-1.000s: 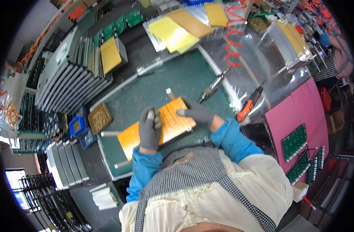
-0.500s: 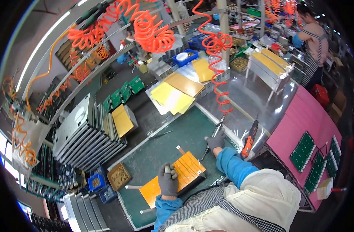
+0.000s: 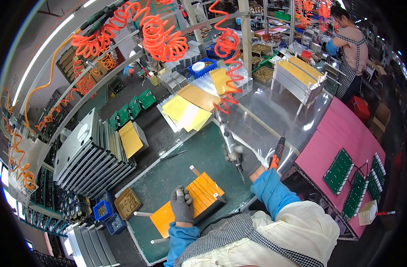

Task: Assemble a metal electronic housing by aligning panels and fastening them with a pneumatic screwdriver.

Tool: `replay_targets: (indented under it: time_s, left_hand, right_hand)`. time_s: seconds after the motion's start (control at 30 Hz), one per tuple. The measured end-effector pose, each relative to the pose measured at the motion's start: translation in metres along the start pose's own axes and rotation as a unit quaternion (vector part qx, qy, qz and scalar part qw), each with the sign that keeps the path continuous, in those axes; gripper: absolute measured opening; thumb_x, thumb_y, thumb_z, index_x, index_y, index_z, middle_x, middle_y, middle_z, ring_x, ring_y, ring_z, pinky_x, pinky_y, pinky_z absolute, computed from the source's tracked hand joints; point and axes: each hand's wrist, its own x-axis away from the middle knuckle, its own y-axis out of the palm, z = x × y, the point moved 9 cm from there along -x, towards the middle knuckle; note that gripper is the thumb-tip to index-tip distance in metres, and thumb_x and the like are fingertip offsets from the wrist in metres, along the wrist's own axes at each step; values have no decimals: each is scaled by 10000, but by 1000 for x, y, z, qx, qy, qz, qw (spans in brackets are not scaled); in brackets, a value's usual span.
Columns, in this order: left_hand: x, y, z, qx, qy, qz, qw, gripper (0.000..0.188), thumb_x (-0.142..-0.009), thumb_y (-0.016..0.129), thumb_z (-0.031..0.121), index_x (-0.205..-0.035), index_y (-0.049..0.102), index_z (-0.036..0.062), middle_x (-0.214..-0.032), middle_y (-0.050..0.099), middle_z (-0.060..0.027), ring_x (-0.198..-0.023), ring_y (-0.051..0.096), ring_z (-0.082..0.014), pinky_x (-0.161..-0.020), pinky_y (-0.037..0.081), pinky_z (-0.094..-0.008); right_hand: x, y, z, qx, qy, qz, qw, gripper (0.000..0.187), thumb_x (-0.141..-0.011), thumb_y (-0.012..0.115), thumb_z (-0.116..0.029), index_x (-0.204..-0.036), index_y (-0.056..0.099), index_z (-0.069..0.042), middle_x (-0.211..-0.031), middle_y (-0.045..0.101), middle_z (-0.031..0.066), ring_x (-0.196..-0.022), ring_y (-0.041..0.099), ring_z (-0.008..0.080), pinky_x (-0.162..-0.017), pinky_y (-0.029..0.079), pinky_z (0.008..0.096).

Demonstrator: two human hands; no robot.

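Note:
My right hand (image 3: 249,161), in a dark grey glove, grips a silver air screwdriver (image 3: 228,137) hanging from a red coiled hose (image 3: 230,84). The bit points down over the green mat (image 3: 203,149), right of an orange panel (image 3: 161,219). This panel has thin dark wires across it and pale metal tabs at its edges. Resting on the panel's middle is my gloved left hand (image 3: 182,207), its fingers curled in; whatever they hold, if anything, is hidden. Right of my right hand lies an orange-and-black power screwdriver (image 3: 277,155).
Stacked metal panels (image 3: 85,155) stand at left, near a box of small brass-coloured parts (image 3: 127,202) and blue bins (image 3: 103,211). Yellow sheets (image 3: 185,111) lie beyond the mat. Green circuit boards (image 3: 338,171) sit on a pink surface (image 3: 319,151) at right. Another person (image 3: 352,53) stands far right.
My right hand has lifted the air screwdriver, its body now more upright and the hose shifted left. My left hand stays on the orange panel. The whole view has shifted slightly.

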Motion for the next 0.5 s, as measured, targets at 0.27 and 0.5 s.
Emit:
replay_targets:
  time_s: [0.27, 0.5]
  left_hand:
    - [6, -7, -7, -9, 2, 27, 1000, 231, -980, 584, 166, -1139, 566, -1, -903, 570, -49, -657, 456, -64, -548, 391, -178]
    - [-5, -11, -9, 49, -26, 1, 998, 227, -992, 566, 210, -1091, 562, 5, -852, 539, -22, -640, 434, -54, -534, 378, -181]
  right_hand:
    - [34, 181, -56, 44, -104, -197, 974, 505, -803, 664, -113, -1277, 504, -46, -1024, 628, 132, -843, 669, 238, -778, 581, 447]
    - [35, 214, -24, 88, -225, -209, 948, 339, -830, 505, -19, -1165, 547, 14, -912, 653, 176, -767, 634, 175, -587, 526, 302]
